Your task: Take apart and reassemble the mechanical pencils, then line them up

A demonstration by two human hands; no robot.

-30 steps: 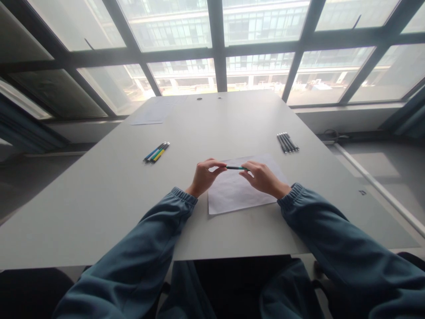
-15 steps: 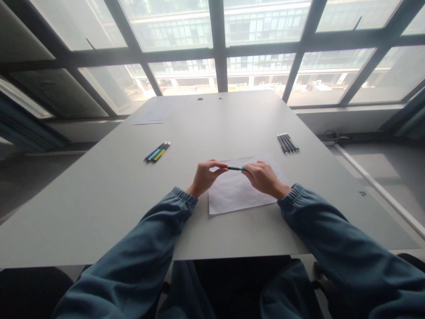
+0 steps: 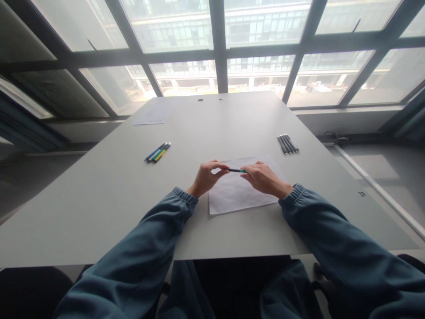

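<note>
One thin white sheet of paper [image 3: 148, 117] lies flat at the far left of the smooth white bench [image 3: 83, 208]. Nearer, several slim pens with blue, green and yellow barrels [image 3: 157, 153] lie side by side, aslant. Next comes the left hand [image 3: 206, 178], bare, coming out of a dark blue cloth sleeve [image 3: 149, 239]. Its grip is narrow: thumb and finger pinch the black end of one slim black and green pen [image 3: 235, 170]. This pen is almost level, between the two hands, over a second white paper sheet [image 3: 229, 197]; how high, I cannot tell. The right hand [image 3: 264, 178] has its grip closed on the green part, and its fingers cover that end. Farther right, a neat row of slim dark pens [image 3: 288, 144] lies on the bench.
</note>
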